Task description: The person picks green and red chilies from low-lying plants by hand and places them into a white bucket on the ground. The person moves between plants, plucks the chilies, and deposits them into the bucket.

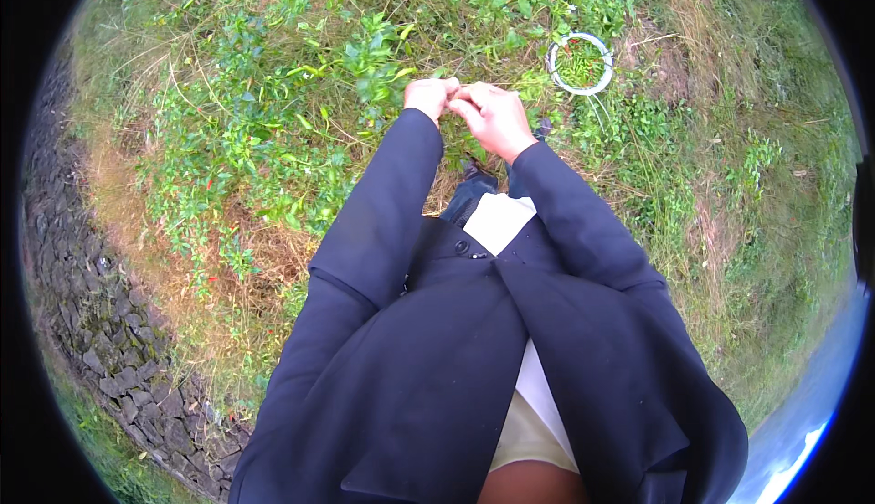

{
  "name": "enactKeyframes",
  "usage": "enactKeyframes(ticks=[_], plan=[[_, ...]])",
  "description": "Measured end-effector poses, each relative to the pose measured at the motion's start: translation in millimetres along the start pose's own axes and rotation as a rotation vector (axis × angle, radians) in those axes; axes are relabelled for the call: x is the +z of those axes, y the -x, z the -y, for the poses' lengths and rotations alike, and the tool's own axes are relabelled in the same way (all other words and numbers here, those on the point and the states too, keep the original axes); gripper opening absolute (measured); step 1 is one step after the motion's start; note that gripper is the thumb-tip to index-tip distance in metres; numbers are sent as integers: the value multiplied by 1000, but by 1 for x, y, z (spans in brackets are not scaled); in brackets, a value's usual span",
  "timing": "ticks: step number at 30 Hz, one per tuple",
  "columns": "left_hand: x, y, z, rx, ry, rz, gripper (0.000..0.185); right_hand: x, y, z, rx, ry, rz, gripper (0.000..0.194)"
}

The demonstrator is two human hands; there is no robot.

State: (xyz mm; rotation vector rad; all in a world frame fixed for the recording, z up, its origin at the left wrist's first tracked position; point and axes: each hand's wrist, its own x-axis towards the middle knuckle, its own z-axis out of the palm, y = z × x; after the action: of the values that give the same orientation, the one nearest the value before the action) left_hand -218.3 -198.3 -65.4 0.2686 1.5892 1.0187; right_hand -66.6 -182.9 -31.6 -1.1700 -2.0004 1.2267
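My left hand [429, 99] and my right hand [497, 120] meet in front of me, just above the grass. The fingers of both are curled in, with the fingertips close together. Whatever may be between them is too small to make out. Just left of my hands grows a leafy chili pepper plant [369, 60] with long green chili peppers. To the right of my right hand, a white-rimmed bucket [610, 66] stands in the grass, its handle hanging down on the near side. Inside it lie many green chili peppers [577, 66] and a few red ones.
More chili plants [253, 121] spread to the left, with some red peppers [211, 278] low down. Dry grass [273, 251] covers the ground between them. A band of dark stones [137, 374] runs along the far left. Tall grass [765, 230] grows on the right.
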Motion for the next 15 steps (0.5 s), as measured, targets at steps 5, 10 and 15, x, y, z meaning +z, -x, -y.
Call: enactKeyframes(ticks=[5, 10, 15], plan=[[-10, 26, -9, 307, -405, 8, 20, -36, 4, -4, 547, -1104, 121, 21], [-24, 68, 0, 857, -927, 28, 29, -18, 30, -14, 288, -148, 410, 30], [-24, 83, 11, 1020, -1234, 74, 26, 2, 40, -15, 154, -93, 210, 24]])
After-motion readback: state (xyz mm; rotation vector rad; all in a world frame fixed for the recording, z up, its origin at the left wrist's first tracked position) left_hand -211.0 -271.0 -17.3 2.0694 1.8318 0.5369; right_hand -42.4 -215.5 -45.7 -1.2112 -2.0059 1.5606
